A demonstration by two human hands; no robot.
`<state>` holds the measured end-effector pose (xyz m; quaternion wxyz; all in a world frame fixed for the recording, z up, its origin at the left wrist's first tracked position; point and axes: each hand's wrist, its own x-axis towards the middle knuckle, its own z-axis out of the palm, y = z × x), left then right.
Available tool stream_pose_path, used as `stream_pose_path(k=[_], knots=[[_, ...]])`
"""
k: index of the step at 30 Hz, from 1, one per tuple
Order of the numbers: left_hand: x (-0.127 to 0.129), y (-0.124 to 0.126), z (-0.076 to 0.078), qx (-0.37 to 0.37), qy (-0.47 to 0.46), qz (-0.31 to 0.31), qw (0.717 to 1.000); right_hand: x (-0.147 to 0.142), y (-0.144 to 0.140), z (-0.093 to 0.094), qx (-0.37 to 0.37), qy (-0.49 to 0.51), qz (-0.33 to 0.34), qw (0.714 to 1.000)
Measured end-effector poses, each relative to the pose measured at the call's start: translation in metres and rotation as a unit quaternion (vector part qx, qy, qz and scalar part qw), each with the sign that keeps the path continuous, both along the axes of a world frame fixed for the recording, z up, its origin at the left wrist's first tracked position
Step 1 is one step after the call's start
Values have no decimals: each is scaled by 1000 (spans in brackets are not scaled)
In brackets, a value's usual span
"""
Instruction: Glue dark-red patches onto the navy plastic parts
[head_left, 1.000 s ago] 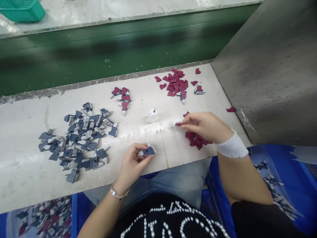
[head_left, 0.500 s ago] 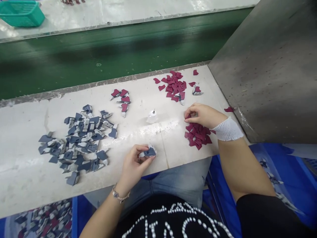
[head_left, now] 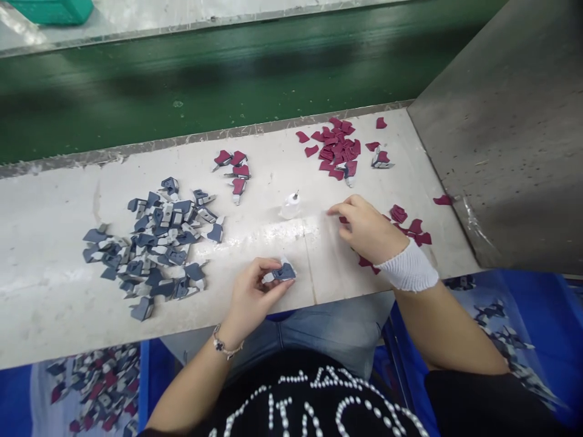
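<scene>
My left hand (head_left: 255,297) pinches a blue-grey and white plastic part (head_left: 285,271) between thumb and fingers, just above the table's front edge. My right hand (head_left: 364,227) is over the near pile of small flat maroon pieces (head_left: 414,227) and hides part of it. A maroon piece (head_left: 344,220) shows between its index finger and thumb. Between the hands, further back, a small white bottle with a thin metal tip (head_left: 290,206) stands on the table. To the left lies a large heap of blue-grey and white parts (head_left: 159,237).
Several parts with maroon pieces on them (head_left: 239,172) lie behind the bottle to the left. A second maroon pile (head_left: 337,149) is at the back right. A metal panel (head_left: 501,133) bounds the right side. A green basket (head_left: 54,12) stands on the far ledge.
My right hand has moved left and toward me from the near maroon pile, whose pieces now lie more spread out. My left hand still holds its part. The view has shifted slightly.
</scene>
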<state>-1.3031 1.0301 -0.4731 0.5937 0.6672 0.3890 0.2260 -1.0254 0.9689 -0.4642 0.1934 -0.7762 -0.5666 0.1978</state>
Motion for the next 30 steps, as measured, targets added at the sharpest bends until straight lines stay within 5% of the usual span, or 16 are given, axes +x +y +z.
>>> stream_pose_path(k=[5,9,13,21,25,30], knots=[[0,0,0,4,1,-17,1000,7,-18,10,-2,54,26,998],[-1,0,-2,8,-12,-12,1000,31,-17,-4,-8,-28,-23,999],[-2,1,-5,24,-34,-16,999,37,-10,-13,-27,0,15,1000],[-1,-3,-5,34,-93,34,994,-29,-21,34,-8,205,37,978],[4,-7,-3,56,-127,41,989,-64,-27,46,7,322,77,943],[6,-7,-5,123,-130,30,983,-84,-27,41,15,486,-16,874]])
